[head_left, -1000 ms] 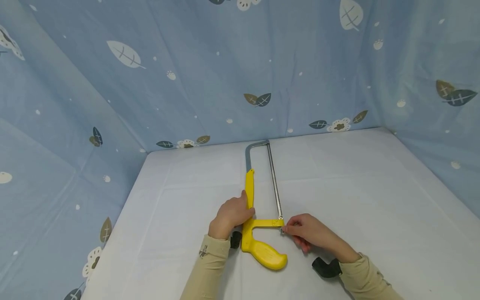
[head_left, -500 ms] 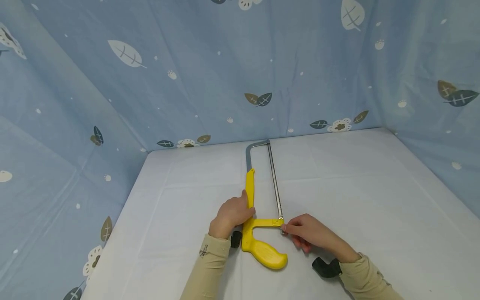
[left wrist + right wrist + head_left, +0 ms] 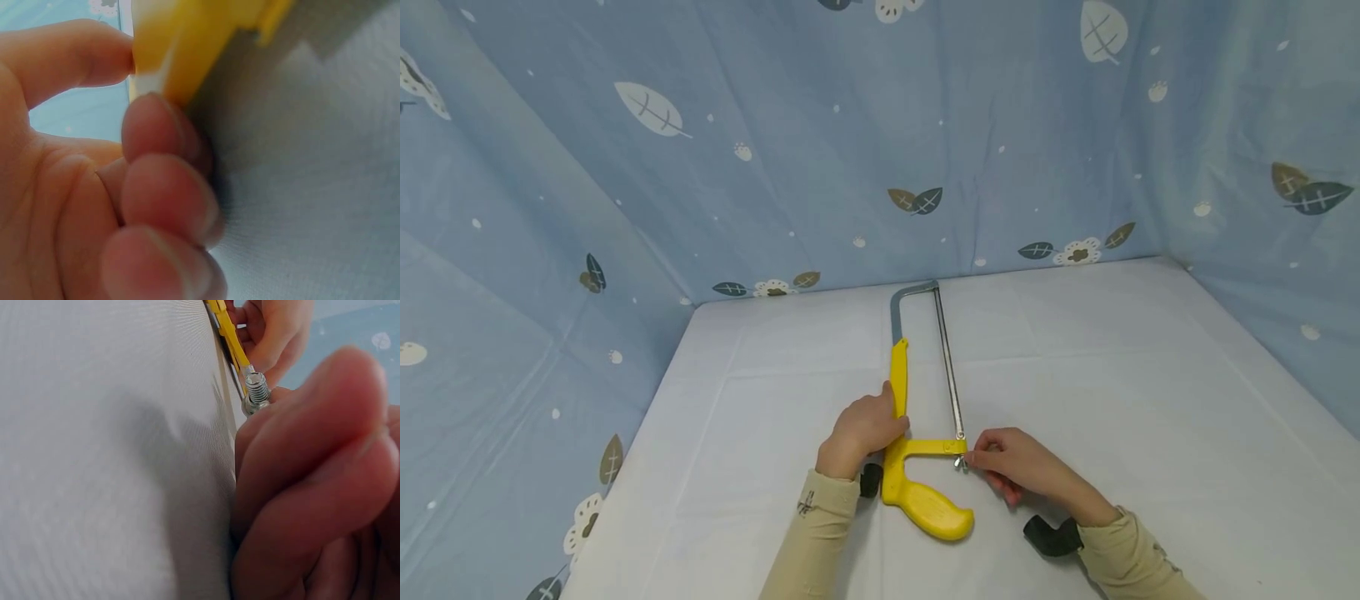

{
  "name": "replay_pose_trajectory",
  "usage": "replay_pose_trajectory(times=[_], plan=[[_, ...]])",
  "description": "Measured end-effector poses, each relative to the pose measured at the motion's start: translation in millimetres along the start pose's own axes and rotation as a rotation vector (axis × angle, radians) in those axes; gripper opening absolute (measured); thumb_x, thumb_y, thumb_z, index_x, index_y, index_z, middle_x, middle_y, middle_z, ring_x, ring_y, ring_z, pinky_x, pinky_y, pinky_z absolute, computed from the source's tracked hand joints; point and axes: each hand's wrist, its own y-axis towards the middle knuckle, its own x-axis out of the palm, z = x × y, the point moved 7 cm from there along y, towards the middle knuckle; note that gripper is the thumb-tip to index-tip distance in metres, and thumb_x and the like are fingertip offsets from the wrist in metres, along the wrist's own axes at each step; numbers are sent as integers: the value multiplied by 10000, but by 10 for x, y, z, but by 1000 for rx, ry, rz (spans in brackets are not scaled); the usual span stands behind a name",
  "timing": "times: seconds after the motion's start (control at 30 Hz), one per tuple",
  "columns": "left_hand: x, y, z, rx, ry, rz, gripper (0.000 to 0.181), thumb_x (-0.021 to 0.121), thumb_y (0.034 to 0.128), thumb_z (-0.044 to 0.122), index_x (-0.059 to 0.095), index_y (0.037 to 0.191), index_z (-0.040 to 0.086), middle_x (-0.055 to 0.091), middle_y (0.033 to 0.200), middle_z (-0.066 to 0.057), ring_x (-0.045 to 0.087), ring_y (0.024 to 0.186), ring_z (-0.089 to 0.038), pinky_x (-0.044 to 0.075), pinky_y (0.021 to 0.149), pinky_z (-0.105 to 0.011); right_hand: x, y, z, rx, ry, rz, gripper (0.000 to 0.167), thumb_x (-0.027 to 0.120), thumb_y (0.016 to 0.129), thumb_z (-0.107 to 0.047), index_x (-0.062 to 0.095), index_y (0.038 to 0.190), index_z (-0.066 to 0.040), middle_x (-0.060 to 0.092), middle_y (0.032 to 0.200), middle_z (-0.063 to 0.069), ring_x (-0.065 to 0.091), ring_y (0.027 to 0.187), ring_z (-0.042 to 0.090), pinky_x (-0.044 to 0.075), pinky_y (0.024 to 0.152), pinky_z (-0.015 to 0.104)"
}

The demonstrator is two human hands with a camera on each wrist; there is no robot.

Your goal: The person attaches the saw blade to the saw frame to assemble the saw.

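Observation:
A hacksaw with a yellow frame and handle lies flat on the white-covered table, its blade to the right. My left hand grips the yellow frame between thumb and fingers. In the left wrist view those curled fingers press against the yellow frame. At the blade's near end, a silver wing nut sits below the yellow arm. My right hand pinches at its right side with thumb and index finger. The right wrist view shows a threaded bolt end just past my fingers, which partly hide the nut.
The white cloth covers the table around the saw. A blue leaf-patterned curtain rises behind and on both sides. Black wrist-worn pieces show below the hands.
The wing nut has turned: its wings, mostly covered half a second ago, now show spread beside my right fingertips. The left hand and the saw stay in place.

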Motion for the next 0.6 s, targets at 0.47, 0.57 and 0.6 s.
replay_pose_trajectory(times=[0.47,0.57,0.6], plan=[[0,-9,-10,1,8,-2,701,496,843,285,205,1400,-25,491,682,-61,455,540,-184,365,498,-287,25,10,7,-13,44,-26,309,508,887,-363,641,849,-88,510,526,16,442,359,116,364,362,228],[10,-1,-13,6,14,4,701,493,842,290,207,1401,-23,494,678,-58,454,537,-181,365,497,-287,27,-3,-9,-9,47,-23,321,497,893,-366,648,847,-86,522,530,22,443,356,117,366,362,227],[12,0,-11,8,16,5,701,492,842,293,208,1401,-22,493,678,-55,453,537,-180,366,497,-286,28,-8,-15,-8,49,-23,325,497,892,-368,650,848,-85,525,530,26,442,355,119,368,361,230]])
